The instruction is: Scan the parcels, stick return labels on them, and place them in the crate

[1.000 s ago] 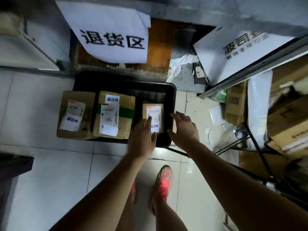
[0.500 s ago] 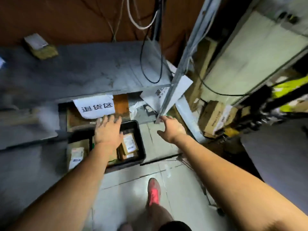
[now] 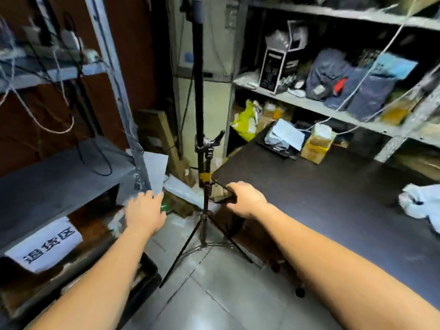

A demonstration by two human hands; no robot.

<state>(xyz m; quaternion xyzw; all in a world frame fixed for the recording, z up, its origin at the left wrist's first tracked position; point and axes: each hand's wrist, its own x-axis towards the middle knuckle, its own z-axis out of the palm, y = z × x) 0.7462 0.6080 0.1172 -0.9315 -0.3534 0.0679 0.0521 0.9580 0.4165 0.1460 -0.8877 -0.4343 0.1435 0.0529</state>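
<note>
The black crate (image 3: 150,275) shows only its right rim at the lower left, mostly hidden behind my left forearm. My left hand (image 3: 145,213) hovers over the floor with straight fingers and holds nothing. My right hand (image 3: 247,198) grips the near left corner of the black table (image 3: 333,198), fingers curled over its edge. At the table's far side stand a brown parcel with yellow tape (image 3: 317,144) and a grey bagged parcel (image 3: 284,136).
A black tripod stand (image 3: 202,163) rises between my hands, its legs spread on the tiled floor. A white sign with black characters (image 3: 45,244) hangs under the grey shelf at left. Metal shelves with bags and boxes (image 3: 345,79) fill the right. A white plastic bag (image 3: 421,203) lies on the table.
My view has swung up and right from the crate to the table. My left hand has left the crate, and my right hand has reached the table's corner.
</note>
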